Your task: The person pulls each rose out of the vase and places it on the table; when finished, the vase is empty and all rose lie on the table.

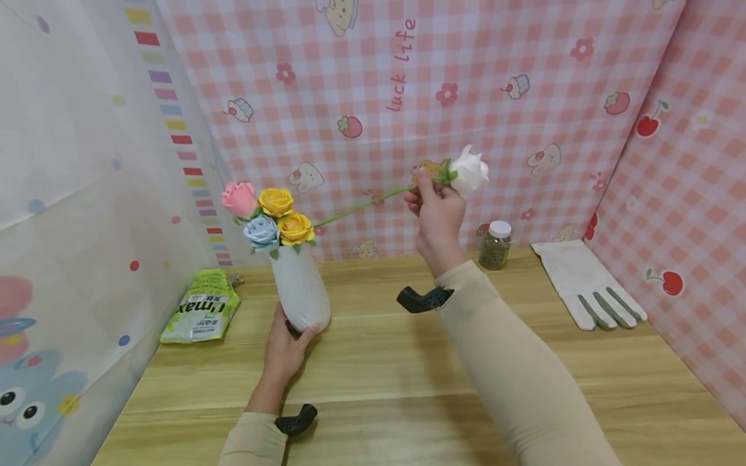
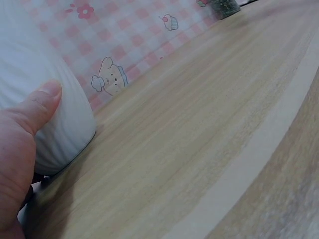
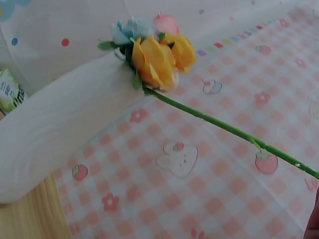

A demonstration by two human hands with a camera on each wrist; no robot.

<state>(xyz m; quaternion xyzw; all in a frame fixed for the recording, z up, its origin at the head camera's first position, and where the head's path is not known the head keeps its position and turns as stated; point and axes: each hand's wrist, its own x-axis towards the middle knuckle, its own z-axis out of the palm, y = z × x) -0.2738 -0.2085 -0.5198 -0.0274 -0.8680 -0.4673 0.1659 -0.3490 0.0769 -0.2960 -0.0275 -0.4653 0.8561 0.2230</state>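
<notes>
A white ribbed vase (image 1: 301, 288) stands on the wooden table with a pink rose (image 1: 239, 199), a blue rose (image 1: 261, 233) and two yellow roses (image 1: 296, 229) at its mouth. Low on the vase, my left hand (image 1: 287, 349) grips it, the thumb pressed on its side in the left wrist view. My right hand (image 1: 441, 217) pinches the green stem (image 3: 219, 123) of a white rose (image 1: 469, 171) just below the bloom. That stem slants down leftward to the yellow roses. Whether its tip is inside the vase mouth is hidden behind the petals.
A green snack bag (image 1: 203, 307) lies left of the vase. Behind my right forearm stands a small jar (image 1: 495, 246) with a white lid. A white glove (image 1: 583, 281) with grey stripes lies at the right. Patterned cloth walls (image 1: 373, 77) close off the back and sides.
</notes>
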